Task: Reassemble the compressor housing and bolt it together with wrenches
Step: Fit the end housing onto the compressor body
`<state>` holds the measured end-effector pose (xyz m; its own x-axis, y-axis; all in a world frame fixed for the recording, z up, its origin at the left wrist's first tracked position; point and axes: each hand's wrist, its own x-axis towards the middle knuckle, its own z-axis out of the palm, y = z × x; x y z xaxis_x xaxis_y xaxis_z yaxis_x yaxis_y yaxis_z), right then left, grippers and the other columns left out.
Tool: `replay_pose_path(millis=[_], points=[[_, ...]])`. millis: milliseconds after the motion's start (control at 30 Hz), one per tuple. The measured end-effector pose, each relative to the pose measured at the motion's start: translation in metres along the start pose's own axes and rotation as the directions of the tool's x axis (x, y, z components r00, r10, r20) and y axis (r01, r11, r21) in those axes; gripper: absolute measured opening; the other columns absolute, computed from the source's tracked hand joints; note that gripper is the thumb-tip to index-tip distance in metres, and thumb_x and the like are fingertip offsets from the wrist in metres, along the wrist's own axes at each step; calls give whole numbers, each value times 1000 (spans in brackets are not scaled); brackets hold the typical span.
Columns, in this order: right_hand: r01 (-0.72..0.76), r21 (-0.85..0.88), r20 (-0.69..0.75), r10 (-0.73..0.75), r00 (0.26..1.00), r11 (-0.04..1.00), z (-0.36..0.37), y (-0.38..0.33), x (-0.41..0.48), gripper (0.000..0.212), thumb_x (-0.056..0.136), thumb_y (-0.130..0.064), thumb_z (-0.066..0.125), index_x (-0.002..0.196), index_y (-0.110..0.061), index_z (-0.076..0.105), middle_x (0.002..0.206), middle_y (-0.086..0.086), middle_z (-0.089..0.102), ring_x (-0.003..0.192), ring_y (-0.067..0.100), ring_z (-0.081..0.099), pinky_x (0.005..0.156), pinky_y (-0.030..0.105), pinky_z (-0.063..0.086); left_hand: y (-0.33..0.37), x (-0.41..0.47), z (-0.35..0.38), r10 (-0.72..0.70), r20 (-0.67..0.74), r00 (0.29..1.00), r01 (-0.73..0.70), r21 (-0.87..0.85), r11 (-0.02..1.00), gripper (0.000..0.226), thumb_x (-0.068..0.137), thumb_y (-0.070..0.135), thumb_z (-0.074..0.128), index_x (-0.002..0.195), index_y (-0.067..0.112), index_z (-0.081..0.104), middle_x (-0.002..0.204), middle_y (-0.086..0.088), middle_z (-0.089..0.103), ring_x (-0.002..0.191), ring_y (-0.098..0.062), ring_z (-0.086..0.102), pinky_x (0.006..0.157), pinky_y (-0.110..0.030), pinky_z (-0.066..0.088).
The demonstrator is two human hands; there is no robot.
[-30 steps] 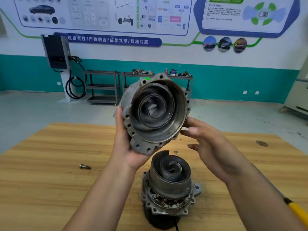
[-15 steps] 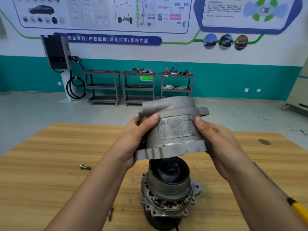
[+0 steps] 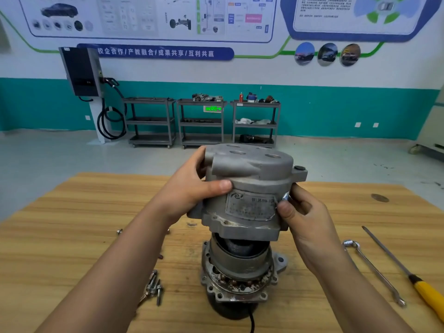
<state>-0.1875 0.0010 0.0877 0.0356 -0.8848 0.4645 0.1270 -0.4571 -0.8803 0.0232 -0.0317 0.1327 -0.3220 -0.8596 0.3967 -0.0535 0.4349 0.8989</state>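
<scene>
I hold a grey cast housing cover [image 3: 249, 188], open end down, just above the compressor body [image 3: 240, 272] that stands upright on the wooden table [image 3: 72, 236]. The cover's lower rim overlaps the top of the scroll cylinder, and a gap shows beneath it. My left hand [image 3: 192, 191] grips the cover's left side, thumb across the front. My right hand [image 3: 300, 212] grips its right side beside the worn label. A bundle of bolts [image 3: 153, 288] lies left of the body. A socket wrench [image 3: 370, 267] lies on the right.
A yellow-handled screwdriver [image 3: 408, 272] lies at the far right of the table. Another small bolt [image 3: 119, 231] sits behind my left forearm. A black cable [image 3: 251, 320] leaves the base toward me. Metal carts stand against the far wall.
The cover was turned from its open spiral side facing me to open end down. It then came lower over the scroll on the body, with both hands on its sides.
</scene>
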Motion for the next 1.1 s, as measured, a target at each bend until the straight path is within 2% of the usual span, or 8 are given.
replay_pose_path(millis=[133,300,400,533,667,800,933,1100], points=[[-26,51,4,26,1000,998,-2,6,-7,71,47,-64,81,101,-20,68,94,-3,73,91,9,67,64,20,52,-1,-8,-1,-42,25,999,42,17,999,107,29,62,88,123,25,52,119,2,66,113,-18,61,88,-32,52],[-54,55,25,53,998,997,-3,7,-15,83,45,-62,83,110,-16,62,99,-3,72,95,9,67,66,18,52,-7,-19,1,-62,35,997,61,44,997,118,28,51,91,132,19,48,126,-2,62,120,-22,56,105,-51,39],[-71,52,28,70,997,996,-3,9,-18,86,45,-62,83,114,-16,60,106,-2,71,102,12,65,70,19,52,-12,-26,3,-68,19,998,68,8,998,114,28,53,91,130,23,49,124,0,63,119,-20,57,104,-47,41],[-70,23,42,68,997,997,-3,15,-24,81,47,-62,82,113,-20,61,110,-4,70,104,10,64,73,19,52,-15,-30,3,-58,5,998,58,19,998,99,35,31,90,126,26,50,124,1,63,118,-20,57,102,-49,43],[-71,21,30,70,997,997,-2,22,-31,80,44,-62,83,109,-21,63,111,-7,70,107,8,63,79,17,51,-16,-33,0,-85,41,996,85,6,996,114,33,46,93,132,18,45,129,-6,58,120,-26,55,102,-51,43],[-81,11,36,81,996,997,-2,26,-36,78,46,-62,82,109,-22,62,111,-8,69,107,7,62,80,17,50,-22,-38,1,-95,47,994,95,13,995,110,35,33,92,133,16,45,129,-5,59,121,-24,55,104,-54,40],[-89,8,35,89,995,996,-2,29,-40,80,48,-62,82,111,-17,61,111,-5,69,108,9,62,80,16,50,-26,-42,3,-114,53,992,115,-12,993,117,33,45,93,135,19,42,131,-4,57,122,-24,54,103,-52,41],[-95,19,44,94,995,995,-2,29,-40,85,48,-62,82,113,-13,59,112,-3,69,108,11,62,81,17,50,-27,-41,3,-106,69,992,108,-18,994,114,34,42,93,134,23,42,130,-1,57,121,-23,55,100,-48,44]])
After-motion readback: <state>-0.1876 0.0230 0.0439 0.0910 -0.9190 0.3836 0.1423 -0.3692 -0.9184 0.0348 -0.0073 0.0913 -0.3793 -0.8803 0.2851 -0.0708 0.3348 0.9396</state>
